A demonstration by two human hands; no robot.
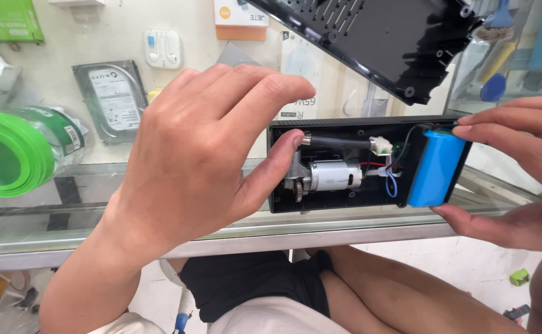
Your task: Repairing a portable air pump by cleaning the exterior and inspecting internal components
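My left hand (203,148) grips the left end of an opened black device case (345,201), thumb pressed inside near a black tube. Within the case lie a small silver motor (335,175) with a gear, red, blue and white wires, and a blue battery pack (437,167) at the right end. My right hand (518,173) pinches that right end, fingers above and thumb below the blue battery pack. The case is held above a glass counter (159,216).
The black removed cover (382,37) lies on the counter behind. Under the glass sit a hard drive (111,99), a green round package (11,151), white earphones (163,48) and boxes. My legs and the white floor show below the counter edge.
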